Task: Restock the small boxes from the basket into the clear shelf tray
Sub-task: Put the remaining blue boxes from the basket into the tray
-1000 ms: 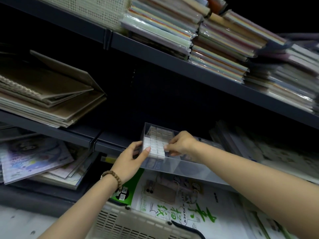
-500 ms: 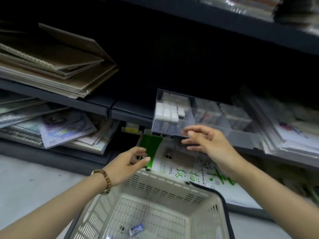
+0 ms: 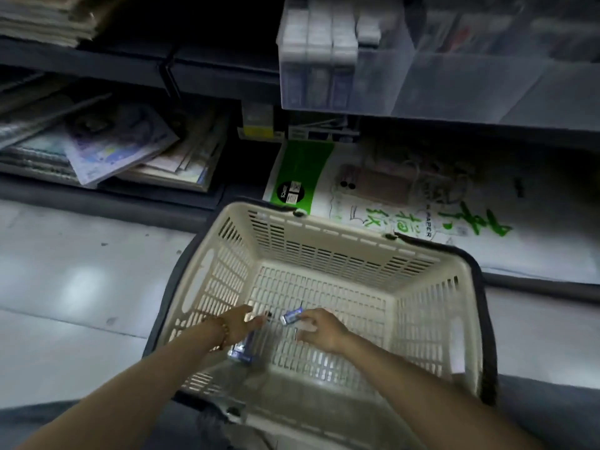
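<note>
Head view | left hand (image 3: 241, 323) low in basket (image 3: 328, 237), fingers straight | right hand (image 3: 320, 329) touching small box (image 3: 291, 316), grip unclear

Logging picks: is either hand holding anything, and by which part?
Right hand apparently pinches a small box by one end, though blurred. Left hand reaches with straight fingers, holding nothing.
</note>
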`<state>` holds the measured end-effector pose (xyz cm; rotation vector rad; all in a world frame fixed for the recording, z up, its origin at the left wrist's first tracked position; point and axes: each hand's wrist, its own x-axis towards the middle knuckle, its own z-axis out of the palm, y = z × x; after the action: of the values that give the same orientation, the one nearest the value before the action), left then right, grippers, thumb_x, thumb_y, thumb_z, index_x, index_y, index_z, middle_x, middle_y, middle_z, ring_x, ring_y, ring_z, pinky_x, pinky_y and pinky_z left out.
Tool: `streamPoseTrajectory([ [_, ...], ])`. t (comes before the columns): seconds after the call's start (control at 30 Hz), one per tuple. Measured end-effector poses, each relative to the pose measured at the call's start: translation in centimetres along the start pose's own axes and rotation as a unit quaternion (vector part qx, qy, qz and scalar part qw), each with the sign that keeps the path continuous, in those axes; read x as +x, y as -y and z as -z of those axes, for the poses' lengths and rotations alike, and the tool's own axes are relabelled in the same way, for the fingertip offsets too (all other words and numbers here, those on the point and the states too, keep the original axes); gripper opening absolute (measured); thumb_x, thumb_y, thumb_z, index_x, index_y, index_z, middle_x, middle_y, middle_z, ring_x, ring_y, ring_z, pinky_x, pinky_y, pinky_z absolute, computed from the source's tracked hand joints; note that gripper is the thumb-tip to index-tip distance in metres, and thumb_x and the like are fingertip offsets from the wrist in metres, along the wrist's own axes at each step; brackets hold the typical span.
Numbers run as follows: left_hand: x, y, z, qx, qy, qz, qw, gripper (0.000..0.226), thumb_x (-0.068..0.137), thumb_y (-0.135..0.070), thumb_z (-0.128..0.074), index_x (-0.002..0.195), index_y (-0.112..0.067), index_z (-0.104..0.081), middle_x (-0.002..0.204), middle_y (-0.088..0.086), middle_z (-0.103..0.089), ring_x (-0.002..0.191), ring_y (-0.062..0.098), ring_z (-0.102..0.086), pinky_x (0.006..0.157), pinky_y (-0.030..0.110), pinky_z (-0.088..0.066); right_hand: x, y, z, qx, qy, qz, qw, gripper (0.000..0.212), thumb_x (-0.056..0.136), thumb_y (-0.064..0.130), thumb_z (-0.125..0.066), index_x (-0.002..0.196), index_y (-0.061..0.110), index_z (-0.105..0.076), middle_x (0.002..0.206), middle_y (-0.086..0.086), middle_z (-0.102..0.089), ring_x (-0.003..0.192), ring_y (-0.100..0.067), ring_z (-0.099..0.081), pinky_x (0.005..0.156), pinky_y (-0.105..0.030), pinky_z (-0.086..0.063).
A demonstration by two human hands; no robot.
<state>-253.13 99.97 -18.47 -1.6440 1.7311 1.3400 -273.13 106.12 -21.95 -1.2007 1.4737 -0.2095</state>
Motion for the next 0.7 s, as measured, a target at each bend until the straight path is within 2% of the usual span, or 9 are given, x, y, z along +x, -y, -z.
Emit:
streamPoseTrajectory([
  [0.1,1.7,0.4,-0.3,-0.002,0.017,0.022,1.000,0.063,0.097,-0.044,-0.036,0.145,-0.005,-0.024,0.154,0.010,-0.020,0.142,0.020,-0.021,0.110,0.023,-0.015,2.3,-1.8,-1.7,-0.092,-0.016,0.021,0.995,0.045,0.092,0.023,-0.058,0.136,0.013,-0.049,0.147,-0.009,-0.036,0.140,-0.022,-0.027,0.112,-0.024,-0.023],
  [0.2,2.9,1.6,-0.9,0.023,0.023,0.039,0.999,0.057,0.097,-0.039,-0.041,0.144,-0.009,-0.029,0.151,0.010,-0.028,0.138,0.023,-0.029,0.112,0.030,-0.022,3.2,-3.6,-2.6,-0.233,0.014,0.068,0.970,0.048,0.097,0.033,-0.047,0.143,0.028,-0.038,0.159,0.000,-0.007,0.147,-0.022,0.000,0.118,-0.034,-0.008],
  [0.27,3.6,2.3,-1.4,0.054,0.009,0.046,0.997,0.054,0.094,-0.027,-0.052,0.142,-0.012,-0.034,0.147,0.009,-0.035,0.133,0.024,-0.037,0.107,0.028,-0.030,3.1,-4.5,-2.4,-0.255,0.000,0.090,0.963,0.047,0.097,0.032,-0.048,0.143,0.031,-0.038,0.158,0.005,-0.012,0.147,-0.018,-0.003,0.117,-0.033,-0.008],
  [0.33,4.4,2.5,-1.9,0.052,0.013,0.049,0.997,0.041,0.089,-0.018,-0.059,0.129,-0.012,-0.051,0.132,0.007,-0.048,0.119,0.023,-0.049,0.086,0.007,-0.037,2.9,-5.3,-1.6,-0.234,-0.056,0.099,0.966,0.042,0.095,0.028,-0.053,0.137,0.030,-0.048,0.152,0.006,-0.031,0.144,-0.016,-0.017,0.114,-0.029,-0.012],
  [0.37,4.9,2.7,-2.2,0.031,0.004,0.043,0.999,0.021,0.088,-0.013,-0.058,0.108,-0.012,-0.063,0.114,0.005,-0.055,0.099,0.018,-0.057,0.071,0.001,-0.037,2.7,-5.7,-1.2,-0.217,-0.087,0.092,0.968,0.039,0.093,0.026,-0.055,0.132,0.029,-0.053,0.148,0.006,-0.039,0.143,-0.015,-0.023,0.113,-0.028,-0.015],
  [0.43,5.6,3.0,-3.0,0.027,-0.043,0.030,0.998,0.019,0.086,-0.005,-0.056,0.073,-0.016,-0.066,0.081,0.002,-0.049,0.067,0.007,-0.052,0.052,0.007,-0.038,2.4,-6.3,-0.8,-0.181,-0.143,0.077,0.970,0.033,0.090,0.022,-0.061,0.123,0.027,-0.063,0.139,0.004,-0.051,0.139,-0.016,-0.031,0.113,-0.029,-0.020],
  [0.5,6.0,3.2,-3.8,0.036,-0.092,0.024,0.995,0.007,0.078,-0.005,-0.066,0.080,-0.012,-0.065,0.079,0.000,-0.052,0.076,0.010,-0.051,0.057,0.006,-0.035,2.2,-6.4,-1.0,-0.150,-0.175,0.065,0.971,0.031,0.087,0.018,-0.066,0.117,0.023,-0.067,0.132,0.001,-0.057,0.132,-0.017,-0.041,0.110,-0.028,-0.028],
  [0.57,6.3,3.1,-4.1,0.041,-0.098,0.014,0.994,0.019,0.071,-0.013,-0.076,0.084,-0.014,-0.063,0.083,0.001,-0.059,0.083,0.013,-0.055,0.065,0.006,-0.037,2.4,-6.0,-1.8,-0.121,-0.210,0.042,0.969,0.029,0.083,0.015,-0.070,0.111,0.018,-0.070,0.121,-0.001,-0.065,0.118,-0.019,-0.052,0.097,-0.027,-0.038],
  [0.7,6.4,2.9,-4.5,0.093,-0.082,0.006,0.992,0.030,0.074,-0.021,-0.076,0.099,-0.008,-0.067,0.105,0.008,-0.066,0.103,0.022,-0.060,0.091,0.029,-0.046,3.1,-4.7,-3.0,-0.003,-0.276,-0.064,0.959,0.021,0.080,0.011,-0.071,0.100,0.016,-0.066,0.101,0.002,-0.066,0.093,-0.016,-0.061,0.073,-0.027,-0.046],
])
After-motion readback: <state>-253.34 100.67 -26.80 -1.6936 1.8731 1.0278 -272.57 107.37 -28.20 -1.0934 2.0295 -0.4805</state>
